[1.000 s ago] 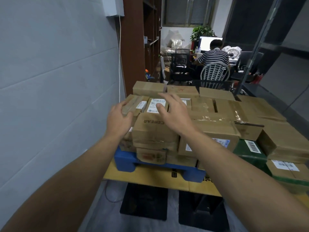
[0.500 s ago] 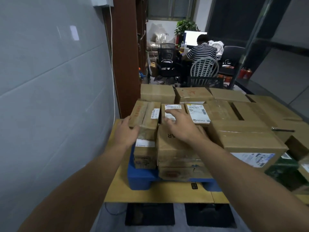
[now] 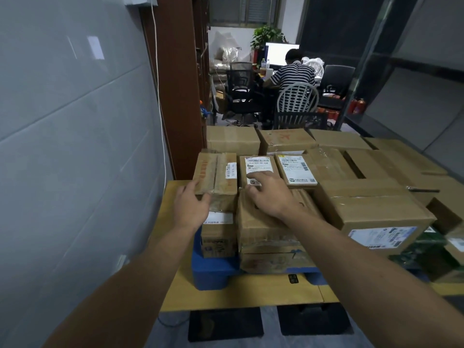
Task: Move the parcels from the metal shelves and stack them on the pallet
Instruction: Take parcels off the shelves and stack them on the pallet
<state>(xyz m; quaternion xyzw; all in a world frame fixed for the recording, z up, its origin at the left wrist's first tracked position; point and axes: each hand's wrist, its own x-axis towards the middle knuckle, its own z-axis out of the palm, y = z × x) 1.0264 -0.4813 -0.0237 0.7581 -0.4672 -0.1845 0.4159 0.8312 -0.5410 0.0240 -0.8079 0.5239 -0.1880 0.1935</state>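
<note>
pallet (image 3: 211,275) already bears many stacked parcels (image 3: 371,212); shelves unseen, so what's left is unclear. left hand (image 3: 192,207) grips the top narrow parcel's (image 3: 217,172) near corner; right hand (image 3: 272,195) rests straight fingers (image 3: 258,175) on a labelled parcel (image 3: 258,165).

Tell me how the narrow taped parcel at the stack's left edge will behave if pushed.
Probably stiff: the narrow taped parcel shows square edges under tape. Flat-sided, so it should slide, not roll. Perched at the outer edge, it might tip off leftward; the left hand grips its corner.

An office doubling as stockroom — monitor (image 3: 281,54), desk chairs (image 3: 239,86), stacked parcels (image 3: 371,209).
</note>
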